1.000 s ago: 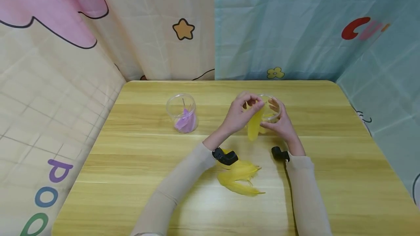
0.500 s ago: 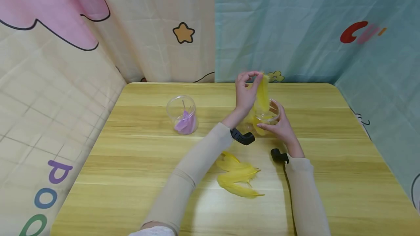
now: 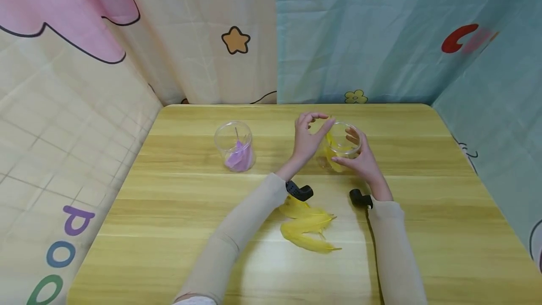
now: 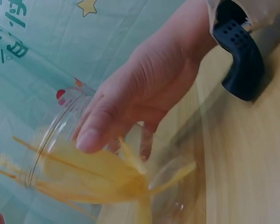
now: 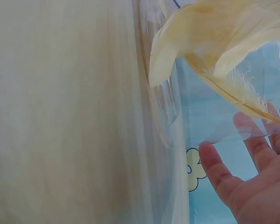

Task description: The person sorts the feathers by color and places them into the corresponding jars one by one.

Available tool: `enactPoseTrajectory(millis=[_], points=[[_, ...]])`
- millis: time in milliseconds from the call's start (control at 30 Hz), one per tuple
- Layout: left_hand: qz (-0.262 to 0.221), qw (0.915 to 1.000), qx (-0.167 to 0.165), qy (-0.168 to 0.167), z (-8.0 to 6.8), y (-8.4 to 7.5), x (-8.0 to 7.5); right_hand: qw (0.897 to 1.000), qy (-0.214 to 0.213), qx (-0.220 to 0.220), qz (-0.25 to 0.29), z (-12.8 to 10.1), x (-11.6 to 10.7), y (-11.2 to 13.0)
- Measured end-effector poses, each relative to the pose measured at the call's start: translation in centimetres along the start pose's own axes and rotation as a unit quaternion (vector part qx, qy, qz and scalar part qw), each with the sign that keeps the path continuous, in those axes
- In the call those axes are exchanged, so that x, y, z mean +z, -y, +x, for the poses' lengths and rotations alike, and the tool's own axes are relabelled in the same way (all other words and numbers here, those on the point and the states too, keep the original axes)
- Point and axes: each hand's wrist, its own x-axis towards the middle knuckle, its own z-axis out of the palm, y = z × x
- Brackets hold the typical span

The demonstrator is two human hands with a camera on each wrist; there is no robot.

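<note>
Yellow feathers already stand inside the clear jar, which the right hand cups; the left hand, fingers loose and holding nothing, hovers beside its rim. Several loose yellow feathers lie nearer than the jar, not yet stowed.

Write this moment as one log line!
left hand: open, at cup rim | right hand: holds cup | feathers: in cup | pile: on table

Head view overhead; wrist views close
</note>
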Motion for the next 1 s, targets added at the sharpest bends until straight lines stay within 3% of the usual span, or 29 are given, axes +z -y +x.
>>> enactPoseTrajectory(millis=[200,300,400,500,533,600,733,800,867,1000], points=[[0.005,0.9980,0.063,0.004,-1.1,0.4,-1.7,1.000,-0.002,-0.011,-0.011,0.0,0.2,0.5],[0.022,0.9935,0.108,0.028,-2.0,0.5,-2.4,1.000,0.000,-0.016,-0.009,0.0,0.2,0.6],[0.062,0.9825,0.154,0.085,-3.3,0.7,-2.6,1.000,0.003,-0.021,-0.009,0.1,-0.1,0.3],[0.121,0.9646,0.161,0.170,-4.8,0.7,-2.5,1.000,0.004,-0.023,-0.009,0.2,-0.3,-0.4],[0.149,0.9553,0.157,0.202,-5.3,0.6,-2.5,1.000,0.003,-0.024,-0.011,0.4,-0.4,-0.9],[0.215,0.9280,0.144,0.268,-6.3,0.3,-2.3,1.000,-0.001,-0.021,-0.016,0.6,-0.5,-1.7],[0.337,0.8531,0.132,0.376,-8.0,-0.2,-2.0,0.999,-0.013,-0.019,-0.022,0.8,-0.4,-3.1],[0.376,0.8217,0.129,0.408,-8.9,-0.5,-1.8,1.000,-0.015,-0.016,-0.020,0.7,-0.4,-3.1],[0.406,0.7961,0.133,0.429,-9.7,-0.6,-1.6,1.000,-0.016,-0.010,-0.016,0.6,-0.3,-3.0],[0.441,0.7571,0.156,0.456,-11.2,-0.7,-1.4,1.000,-0.009,-0.003,-0.006,0.0,0.0,-1.8]])
